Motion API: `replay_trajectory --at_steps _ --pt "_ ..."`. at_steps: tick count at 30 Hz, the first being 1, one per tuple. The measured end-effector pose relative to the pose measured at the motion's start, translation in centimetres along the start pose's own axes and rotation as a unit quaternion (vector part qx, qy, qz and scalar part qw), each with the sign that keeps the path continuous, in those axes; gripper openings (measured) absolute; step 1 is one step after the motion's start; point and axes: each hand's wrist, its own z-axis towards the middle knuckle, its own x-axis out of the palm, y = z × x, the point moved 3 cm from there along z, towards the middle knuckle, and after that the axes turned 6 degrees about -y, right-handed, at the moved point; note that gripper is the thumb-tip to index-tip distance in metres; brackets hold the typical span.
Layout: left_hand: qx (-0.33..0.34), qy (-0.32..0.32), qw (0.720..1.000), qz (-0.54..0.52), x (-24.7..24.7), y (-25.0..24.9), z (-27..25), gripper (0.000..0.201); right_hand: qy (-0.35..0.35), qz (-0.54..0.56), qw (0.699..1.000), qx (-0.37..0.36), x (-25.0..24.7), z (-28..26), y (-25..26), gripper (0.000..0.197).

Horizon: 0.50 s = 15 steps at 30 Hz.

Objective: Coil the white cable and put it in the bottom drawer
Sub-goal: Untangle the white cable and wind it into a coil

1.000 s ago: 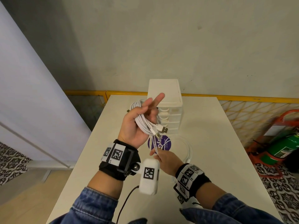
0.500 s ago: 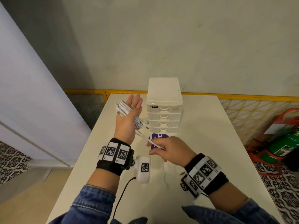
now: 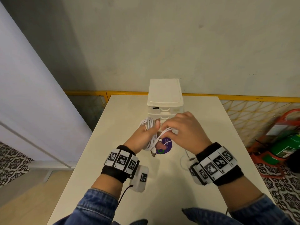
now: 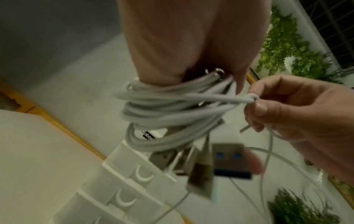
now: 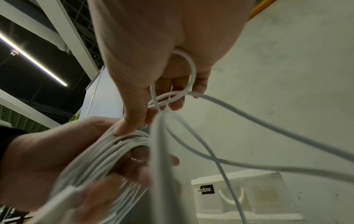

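The white cable [image 3: 150, 125] is a bundle of loops in my left hand [image 3: 152, 129], which grips it above the table in front of the white drawer unit [image 3: 164, 98]. In the left wrist view the coil [image 4: 172, 109] wraps the hand, and USB plugs [image 4: 229, 160] dangle below it. My right hand [image 3: 168, 130] pinches a loose strand right beside the bundle; thumb and fingers close on it in the right wrist view [image 5: 172, 97]. The rest of the cable [image 3: 186, 157] trails on the table. All drawers of the unit [image 5: 249, 197] look shut.
A round purple sticker [image 3: 164, 146] lies on the white table [image 3: 211, 127] under my hands. A yellow railing [image 3: 243, 99] runs behind the table. A green cylinder on a red stand [image 3: 285, 146] is on the floor at the right. A pale partition [image 3: 32, 95] stands at the left.
My left hand swung back from the left of the drawers toward the middle and closed its thumb over the coil. My right hand rose from near the table to the bundle, bringing a strand.
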Motion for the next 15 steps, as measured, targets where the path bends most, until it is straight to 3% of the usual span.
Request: replay_trajectory --at_steps 3,6,11,15 --pt "-0.009 0.095 0.994 0.059 1.1 -0.4 -0.7 0.06 -0.023 -0.014 0.999 0.018 -0.7 0.5 -0.5 0.022" --pt "-0.024 0.158 0.985 0.069 2.0 -0.7 -1.1 0.047 -0.003 -0.015 1.0 0.026 -1.5 1.1 -1.1 0.024" --pt "-0.043 0.13 0.987 0.088 2.3 0.1 -1.0 0.016 0.09 0.039 0.993 0.071 -0.4 1.4 -3.6 0.018" --pt "-0.032 0.127 0.991 -0.005 1.4 0.2 -1.1 0.021 0.096 0.24 0.946 0.196 1.6 -0.2 -5.8 0.013"
